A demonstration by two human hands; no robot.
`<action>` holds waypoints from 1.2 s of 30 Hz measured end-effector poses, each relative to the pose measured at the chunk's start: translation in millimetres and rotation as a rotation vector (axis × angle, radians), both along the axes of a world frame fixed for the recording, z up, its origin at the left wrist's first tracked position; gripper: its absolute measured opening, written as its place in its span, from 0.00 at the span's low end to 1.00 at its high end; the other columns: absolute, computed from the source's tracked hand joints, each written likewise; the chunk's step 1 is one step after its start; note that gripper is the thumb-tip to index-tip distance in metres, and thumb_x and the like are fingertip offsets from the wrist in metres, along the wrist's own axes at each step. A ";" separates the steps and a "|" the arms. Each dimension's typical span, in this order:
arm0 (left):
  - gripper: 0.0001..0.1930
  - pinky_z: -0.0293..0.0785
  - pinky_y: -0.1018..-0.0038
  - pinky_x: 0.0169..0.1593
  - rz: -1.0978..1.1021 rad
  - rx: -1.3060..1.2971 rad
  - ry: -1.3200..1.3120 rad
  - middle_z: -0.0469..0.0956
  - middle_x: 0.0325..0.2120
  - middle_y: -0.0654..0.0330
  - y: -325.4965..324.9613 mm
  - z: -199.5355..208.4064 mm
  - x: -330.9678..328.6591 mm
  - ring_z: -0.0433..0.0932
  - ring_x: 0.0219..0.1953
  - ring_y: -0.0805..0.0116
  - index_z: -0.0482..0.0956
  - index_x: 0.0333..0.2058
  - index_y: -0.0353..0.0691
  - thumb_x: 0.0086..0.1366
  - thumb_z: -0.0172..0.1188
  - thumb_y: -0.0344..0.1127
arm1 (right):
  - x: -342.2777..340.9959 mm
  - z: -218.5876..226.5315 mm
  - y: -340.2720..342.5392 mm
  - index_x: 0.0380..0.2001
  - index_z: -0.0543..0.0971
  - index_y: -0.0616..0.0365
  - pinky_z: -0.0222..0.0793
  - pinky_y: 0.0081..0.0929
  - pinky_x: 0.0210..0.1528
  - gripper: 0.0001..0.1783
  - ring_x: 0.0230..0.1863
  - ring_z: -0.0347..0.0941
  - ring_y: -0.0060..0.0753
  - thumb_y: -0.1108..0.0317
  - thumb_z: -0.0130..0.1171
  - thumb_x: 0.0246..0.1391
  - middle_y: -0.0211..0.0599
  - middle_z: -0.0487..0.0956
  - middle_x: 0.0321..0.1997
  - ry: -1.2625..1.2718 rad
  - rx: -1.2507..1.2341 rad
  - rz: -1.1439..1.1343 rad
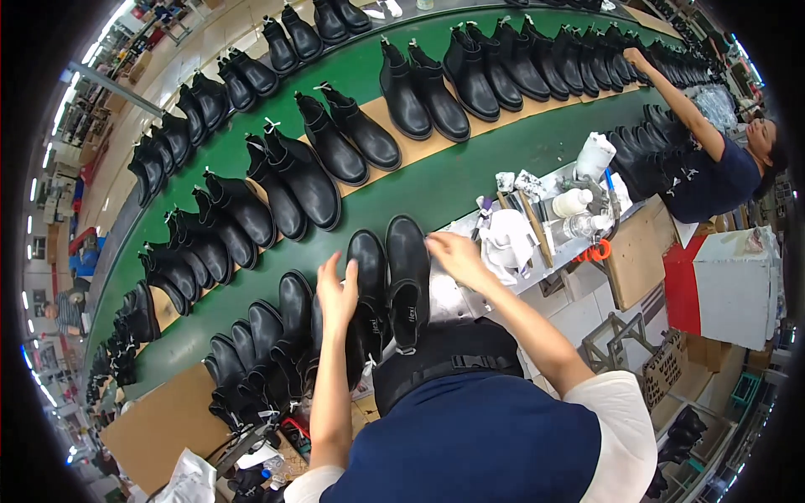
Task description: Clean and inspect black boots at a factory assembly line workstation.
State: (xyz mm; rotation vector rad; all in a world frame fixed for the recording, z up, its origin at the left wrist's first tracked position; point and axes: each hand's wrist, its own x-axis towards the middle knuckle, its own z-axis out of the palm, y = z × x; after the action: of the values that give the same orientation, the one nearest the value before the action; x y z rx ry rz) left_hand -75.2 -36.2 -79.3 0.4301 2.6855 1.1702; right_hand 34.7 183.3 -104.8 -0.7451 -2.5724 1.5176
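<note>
Two black ankle boots stand side by side in front of me, toes pointing away: a left boot point(366, 260) and a right boot point(408, 260). My left hand point(337, 295) is raised just left of the pair, fingers apart and holding nothing. On the other side, my right hand point(457, 256) reaches in with its fingertips at the right boot's outer edge; whether they touch it I cannot tell. Its fingers are stretched out and grip nothing. More black boots point(267, 327) stand close together to the left of my left hand, partly hidden behind my forearm.
Rows of black boots point(302, 172) line the green conveyor belt point(495, 159) on tan board strips. At right, a tray holds white bottles point(573, 202), white cloths point(507, 239) and orange-handled scissors point(597, 251). A co-worker point(713, 168) reaches toward the belt. A cardboard sheet point(168, 419) lies lower left.
</note>
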 end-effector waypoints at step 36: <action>0.18 0.72 0.71 0.52 0.385 0.620 -0.989 0.75 0.44 0.56 -28.8 41.3 68.9 0.77 0.41 0.64 0.67 0.52 0.35 0.63 0.50 0.29 | 49.4 23.6 46.7 0.52 0.66 0.57 0.70 0.20 0.34 0.33 0.29 0.73 0.21 0.68 0.68 0.42 0.35 0.75 0.39 0.390 -0.930 -0.277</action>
State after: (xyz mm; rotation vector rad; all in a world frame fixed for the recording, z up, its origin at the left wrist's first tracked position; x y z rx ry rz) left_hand -6.3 -64.9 -38.0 -0.5139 1.5525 1.7052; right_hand 84.0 229.9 -81.3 -0.6994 -1.3485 2.4223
